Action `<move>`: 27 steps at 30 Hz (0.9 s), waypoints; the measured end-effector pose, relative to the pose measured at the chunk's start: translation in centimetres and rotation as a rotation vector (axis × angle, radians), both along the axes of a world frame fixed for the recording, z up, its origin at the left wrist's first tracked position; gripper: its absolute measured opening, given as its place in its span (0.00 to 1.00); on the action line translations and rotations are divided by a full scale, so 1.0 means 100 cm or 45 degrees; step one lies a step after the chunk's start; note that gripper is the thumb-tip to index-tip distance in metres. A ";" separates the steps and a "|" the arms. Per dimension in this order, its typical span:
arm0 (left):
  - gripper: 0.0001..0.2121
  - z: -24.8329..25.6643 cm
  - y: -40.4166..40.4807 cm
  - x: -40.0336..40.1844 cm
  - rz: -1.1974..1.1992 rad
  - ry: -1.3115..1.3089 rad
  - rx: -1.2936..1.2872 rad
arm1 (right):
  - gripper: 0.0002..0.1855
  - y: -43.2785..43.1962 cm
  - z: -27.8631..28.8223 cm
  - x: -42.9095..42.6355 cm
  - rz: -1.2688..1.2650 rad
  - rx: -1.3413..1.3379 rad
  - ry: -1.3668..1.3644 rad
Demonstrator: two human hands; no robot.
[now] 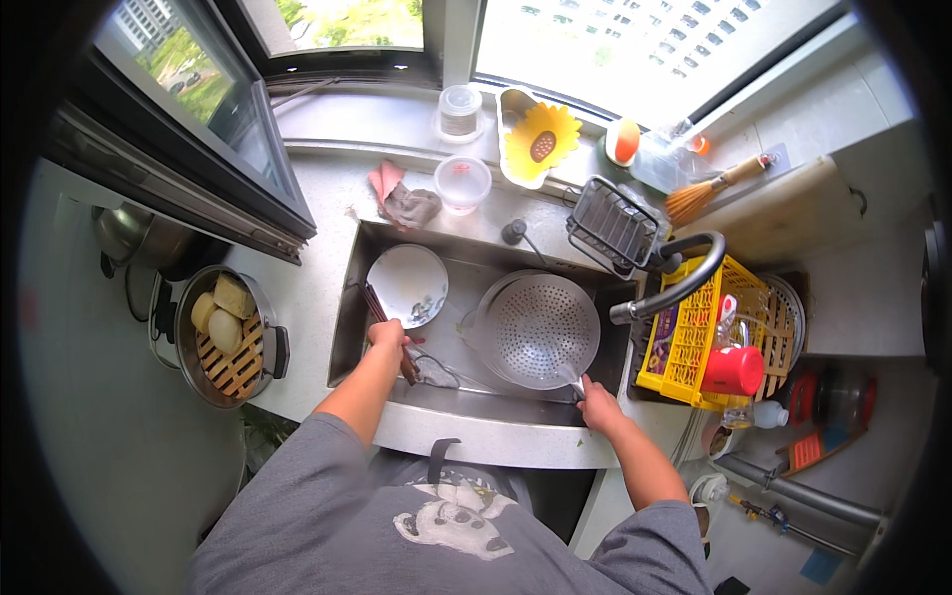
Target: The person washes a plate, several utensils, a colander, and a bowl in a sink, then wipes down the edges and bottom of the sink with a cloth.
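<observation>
My left hand point(388, 336) grips a bundle of dark chopsticks point(373, 301) over the left half of the stainless steel sink point(461, 256). Just behind it, a white plate with a floral pattern point(407, 282) lies in the basin. My right hand point(599, 405) is closed on a pale handle point(577, 385) at the near right rim of a perforated metal colander point(547, 327). Whether that handle belongs to the colander or to a utensil in it, I cannot tell. Another round rim shows partly beneath the colander. A thin dark cord or wire loop point(439, 364) lies on the sink floor.
A black faucet point(669, 294) arches over the sink's right end, beside a yellow plastic basket point(680, 335) of kitchenware. Left stands a steamer pot point(264, 372) holding buns. Behind are cloths point(409, 204), a plastic tub point(462, 182) and a black wire rack point(613, 223). An open window sash point(260, 171) juts in.
</observation>
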State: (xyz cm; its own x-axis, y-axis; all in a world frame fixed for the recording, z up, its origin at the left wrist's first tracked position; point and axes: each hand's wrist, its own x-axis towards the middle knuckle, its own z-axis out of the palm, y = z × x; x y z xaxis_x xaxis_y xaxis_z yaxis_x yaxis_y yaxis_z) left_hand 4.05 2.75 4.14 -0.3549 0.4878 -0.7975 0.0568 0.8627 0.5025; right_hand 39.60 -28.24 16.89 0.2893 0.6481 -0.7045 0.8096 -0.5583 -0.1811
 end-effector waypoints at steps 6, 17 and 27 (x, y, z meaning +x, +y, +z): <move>0.17 -0.006 0.005 0.010 -0.104 0.143 -0.063 | 0.23 0.084 0.003 -0.063 0.245 0.353 -0.336; 0.19 -0.026 0.021 -0.035 -0.538 0.405 0.315 | 0.31 0.353 -0.180 -0.178 -0.426 0.845 0.612; 0.21 -0.022 0.026 -0.026 -0.621 0.454 0.415 | 0.33 0.323 -0.157 -0.176 -0.712 0.629 0.753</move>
